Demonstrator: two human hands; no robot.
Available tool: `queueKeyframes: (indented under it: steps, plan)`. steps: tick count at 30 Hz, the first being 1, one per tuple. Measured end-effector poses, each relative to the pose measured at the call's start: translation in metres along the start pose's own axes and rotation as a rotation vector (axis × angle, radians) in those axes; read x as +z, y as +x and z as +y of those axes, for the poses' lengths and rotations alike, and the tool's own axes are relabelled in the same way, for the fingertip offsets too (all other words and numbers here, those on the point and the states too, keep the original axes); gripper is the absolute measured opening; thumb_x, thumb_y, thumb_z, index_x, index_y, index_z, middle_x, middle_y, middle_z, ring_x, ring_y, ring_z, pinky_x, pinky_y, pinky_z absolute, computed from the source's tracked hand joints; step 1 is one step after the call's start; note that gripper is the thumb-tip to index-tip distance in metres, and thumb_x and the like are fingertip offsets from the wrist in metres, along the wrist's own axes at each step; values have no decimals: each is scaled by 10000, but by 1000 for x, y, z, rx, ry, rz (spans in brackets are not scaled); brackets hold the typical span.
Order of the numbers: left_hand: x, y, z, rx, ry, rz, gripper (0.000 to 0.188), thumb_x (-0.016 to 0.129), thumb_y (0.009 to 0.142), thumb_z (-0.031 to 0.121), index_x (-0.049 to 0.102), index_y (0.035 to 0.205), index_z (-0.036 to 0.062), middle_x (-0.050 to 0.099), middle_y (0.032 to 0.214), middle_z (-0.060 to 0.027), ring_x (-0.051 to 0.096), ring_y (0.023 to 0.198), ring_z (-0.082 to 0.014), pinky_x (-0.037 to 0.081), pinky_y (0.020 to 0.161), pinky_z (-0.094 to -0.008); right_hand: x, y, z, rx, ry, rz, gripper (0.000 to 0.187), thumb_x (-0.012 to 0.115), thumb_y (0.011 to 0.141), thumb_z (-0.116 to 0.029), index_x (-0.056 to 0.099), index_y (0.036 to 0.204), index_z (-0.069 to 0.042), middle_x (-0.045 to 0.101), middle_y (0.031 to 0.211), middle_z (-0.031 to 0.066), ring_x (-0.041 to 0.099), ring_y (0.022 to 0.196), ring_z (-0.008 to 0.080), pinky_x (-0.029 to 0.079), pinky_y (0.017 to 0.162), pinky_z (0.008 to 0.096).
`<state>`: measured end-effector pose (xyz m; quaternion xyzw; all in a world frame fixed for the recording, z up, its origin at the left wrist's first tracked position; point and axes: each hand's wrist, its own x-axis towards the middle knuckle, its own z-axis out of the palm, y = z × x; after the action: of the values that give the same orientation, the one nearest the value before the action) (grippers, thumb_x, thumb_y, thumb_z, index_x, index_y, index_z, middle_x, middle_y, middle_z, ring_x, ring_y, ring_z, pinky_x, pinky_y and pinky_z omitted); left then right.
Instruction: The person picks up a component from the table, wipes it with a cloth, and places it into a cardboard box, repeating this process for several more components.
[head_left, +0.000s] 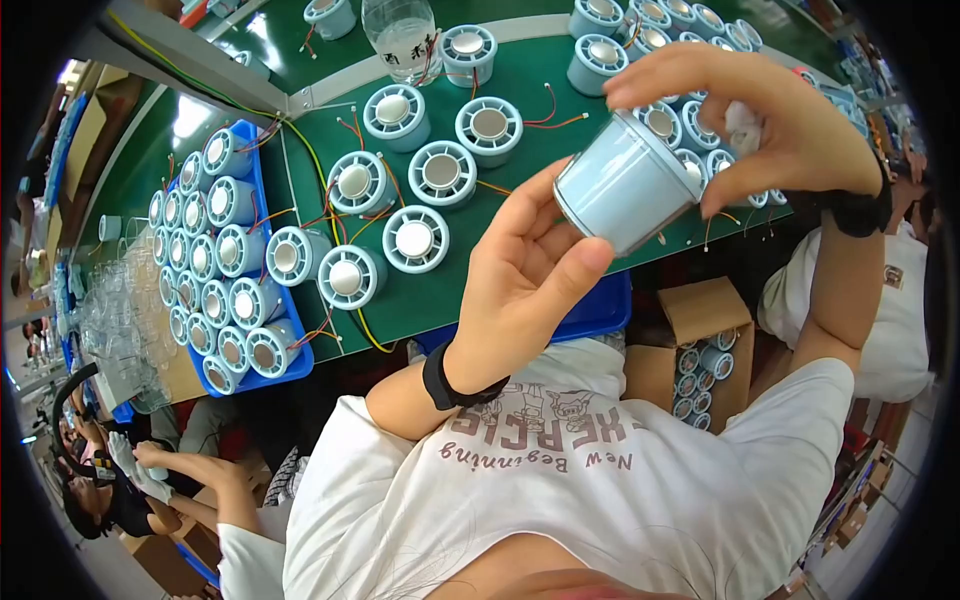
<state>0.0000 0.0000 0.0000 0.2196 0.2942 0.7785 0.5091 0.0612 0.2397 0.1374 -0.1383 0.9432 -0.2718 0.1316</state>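
My left hand [525, 280] grips a pale blue cup-shaped housing [625, 180] with a glossy, clear-looking outer wall. The housing is tilted above the bench, its underside out of sight. My right hand [785, 125] arches over the housing's right end, its fingertips and thumb close to the rim; whether they touch cannot be told. Curled fingers of that hand hold a small crumpled white wad [742, 128]. Just left of my left hand stand several similar pale blue units [415, 240], with round metal discs, spoked tops and thin coloured wires.
On the left, a blue tray [303, 358] holds rows of units beside stacked clear cups [125, 310]. A clear bottle [400, 45] stands at the back. More units [600, 55] crowd the right. Below the bench edge are a blue bin [600, 305] and a cardboard box [705, 310]. Co-workers sit both sides.
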Motion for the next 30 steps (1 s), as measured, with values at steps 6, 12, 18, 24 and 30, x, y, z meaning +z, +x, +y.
queueKeyframes:
  steps: [6,12,18,24,30]
  plan:
    - [-3,-2,-13,412,534,57,733,714,806,-37,329,1425,47,376,1433,-171,436,1310,-274,440,1034,-391,23,-6,-12,205,135,95,702,789,720,-439,566,1270,-63,655,1039,68,618,836,171,465,673,249]
    - [-18,2,-23,660,960,216,698,730,767,-58,396,1374,27,400,1412,-196,478,1270,-294,459,1009,-392,52,16,2,142,16,163,584,780,731,-350,582,1179,-31,645,995,113,622,838,207,488,699,303]
    - [-16,-4,-28,714,1080,54,441,680,762,-105,606,1175,32,469,1316,-184,518,1213,-311,479,968,-384,79,26,54,466,-263,349,572,779,738,-303,529,1147,9,630,958,188,622,866,352,499,735,395]
    - [-16,-6,-31,656,1037,-58,358,665,749,-117,669,1072,36,511,1236,-179,542,1163,-312,495,927,-368,103,36,68,479,-453,412,562,767,764,-343,540,1130,18,635,926,182,622,856,345,500,724,377]
    - [-5,-17,-13,451,775,-184,458,659,751,-121,616,1179,36,512,1228,-186,582,1078,-320,516,868,-392,48,79,48,530,-434,383,447,744,798,-359,580,1011,-2,638,790,216,643,712,348,511,635,379]
